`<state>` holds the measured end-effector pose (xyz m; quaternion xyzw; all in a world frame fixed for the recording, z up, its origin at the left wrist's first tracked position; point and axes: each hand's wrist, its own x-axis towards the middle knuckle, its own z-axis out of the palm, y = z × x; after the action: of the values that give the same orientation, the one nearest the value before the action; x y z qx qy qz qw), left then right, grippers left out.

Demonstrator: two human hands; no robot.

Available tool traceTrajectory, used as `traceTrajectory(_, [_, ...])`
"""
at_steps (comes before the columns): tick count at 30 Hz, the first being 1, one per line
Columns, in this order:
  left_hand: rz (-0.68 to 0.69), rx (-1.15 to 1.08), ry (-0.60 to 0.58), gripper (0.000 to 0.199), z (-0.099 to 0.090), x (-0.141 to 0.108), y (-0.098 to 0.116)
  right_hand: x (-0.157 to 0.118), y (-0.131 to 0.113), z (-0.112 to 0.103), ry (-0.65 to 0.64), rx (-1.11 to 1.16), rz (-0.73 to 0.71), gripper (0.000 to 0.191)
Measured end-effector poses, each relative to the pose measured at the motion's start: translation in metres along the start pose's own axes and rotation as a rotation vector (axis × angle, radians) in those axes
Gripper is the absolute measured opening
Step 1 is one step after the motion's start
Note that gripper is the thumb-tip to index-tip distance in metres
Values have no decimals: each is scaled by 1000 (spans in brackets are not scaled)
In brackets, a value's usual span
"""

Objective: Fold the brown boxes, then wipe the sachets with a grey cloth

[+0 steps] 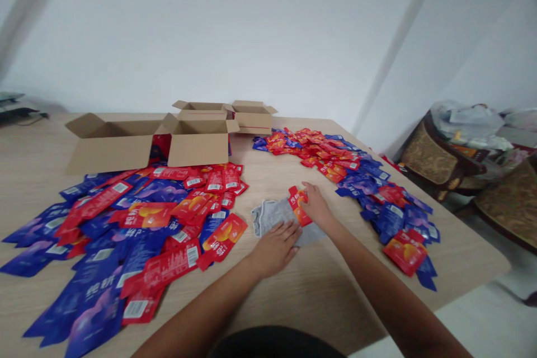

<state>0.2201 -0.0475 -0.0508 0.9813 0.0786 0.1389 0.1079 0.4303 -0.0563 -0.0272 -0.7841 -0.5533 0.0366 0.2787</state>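
Note:
A grey cloth (272,213) with a pale edge lies on the wooden table (268,173) in front of me. My left hand (274,249) rests flat on its near side, fingers spread. On top of the cloth is a red packet (297,206) with an orange picture. The fingers of my right hand (316,204) are closed on this packet's right edge. A large heap of red and blue packets (142,215) is on the left, and a curved row of similar packets (369,179) runs along the right.
Open cardboard boxes (197,148) stand behind the left heap, with more boxes (251,120) further back. A white wall (235,28) rises behind the table. Patterned chairs (432,148) bearing plastic bags (465,120) are at the right. A dark object (23,114) sits at the far left.

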Motion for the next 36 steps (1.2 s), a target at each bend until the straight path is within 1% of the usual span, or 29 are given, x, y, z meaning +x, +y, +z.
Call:
traceTrajectory(2, [6,-34,-10,45,-2,0,2,0,-2,0,-49,170,45,61])
traceTrajectory(4, [46,-82,-11,44,-4,0,2,0,-4,4,-97,350,88,57])
traceTrajectory(6, [102,-152,-19,45,-5,1,0,-4,-8,10,-164,432,100,44])
traceTrajectory(7, [123,-194,-26,44,-5,1,-1,-7,-11,14,-196,399,96,35])
traceTrajectory(9, [140,-277,-39,42,-5,2,-3,-13,-16,24,-214,195,61,22])
traceTrajectory(10, [143,-313,-44,41,-5,2,-4,-15,-19,28,-190,61,24,20])
traceTrajectory(12, [156,-370,-59,42,-4,3,-7,-11,-24,35,-96,-172,-62,22])
traceTrajectory(14, [172,-410,-76,44,-4,4,-8,1,-28,38,-39,-318,-104,24])
traceTrajectory(15, [177,-426,-82,44,-4,5,-8,11,-30,39,-35,-367,-96,24])
traceTrajectory(17, [175,-441,-75,45,-4,5,-7,32,-33,35,-50,-443,-45,24])
traceTrajectory(19, [166,-433,-51,47,-5,5,-5,48,-37,25,-74,-489,0,24])
traceTrajectory(21, [163,-416,-30,48,-6,4,-3,55,-43,11,-82,-516,28,25])
traceTrajectory(23, [168,-402,-23,48,-7,2,-1,49,-51,-4,-72,-533,33,27])
traceTrajectory(25, [168,-393,-20,49,-7,1,0,34,-60,-15,-85,-519,6,27])
traceTrajectory(28, [152,-392,-17,48,-8,1,0,5,-67,-20,-181,-418,-95,33])
traceTrajectory(30, [146,-399,-23,47,-9,1,0,-11,-63,-16,-199,-366,-150,34])
traceTrajectory(33, [145,-420,-26,46,-10,3,0,-24,-51,0,-185,-329,-205,32])
traceTrajectory(36, [141,-445,-28,43,-10,3,-1,-22,-41,24,-165,-252,-274,46])
